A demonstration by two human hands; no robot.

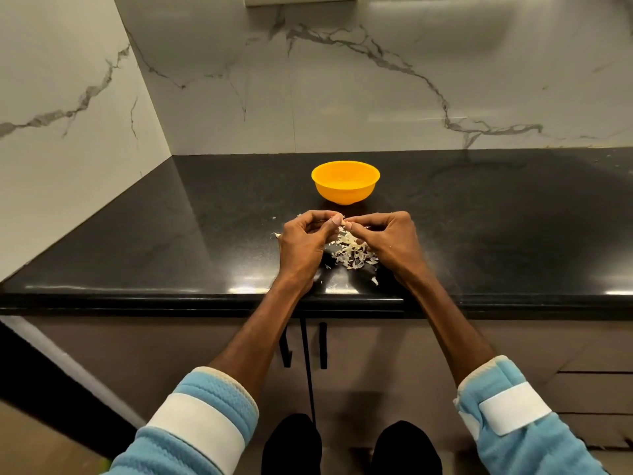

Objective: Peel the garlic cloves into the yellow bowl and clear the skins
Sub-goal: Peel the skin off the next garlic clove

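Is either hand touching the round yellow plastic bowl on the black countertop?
Apart. The head view shows bare black countertop between the round yellow plastic bowl and both the left hand and right hand, which pinch a garlic clove.

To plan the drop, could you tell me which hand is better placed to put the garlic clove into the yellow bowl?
Probably the left hand: its thumb sits on the garlic clove, while the right hand seems to pinch only its skin. The yellow bowl lies straight beyond both.
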